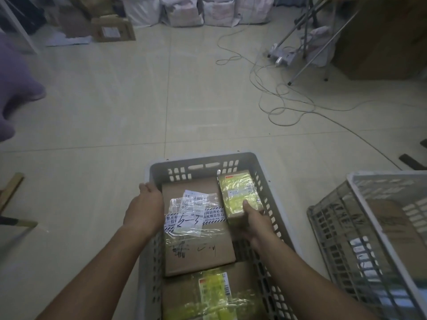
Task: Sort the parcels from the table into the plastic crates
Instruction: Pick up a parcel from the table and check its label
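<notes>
A grey plastic crate point(203, 163) stands on the floor right below me. Inside lies a large brown parcel point(203, 248) with white labels and striped tape. My left hand point(144, 207) rests at its left edge, against the crate's left wall, fingers fairly straight. A small parcel wrapped in yellow tape point(239, 192) sits in the crate's far right corner, and my right hand point(254, 221) grips its near end, thumb on top. Another brown parcel with yellow tape point(212, 294) lies at the crate's near end.
A second grey crate point(360, 227) stands at the right with a cardboard box inside. Loose cables point(277, 98) trail over the tiled floor near a metal stand point(307, 54). Boxes and white sacks point(184, 12) line the far wall. A blurred purple shape point(16, 88) fills the left edge.
</notes>
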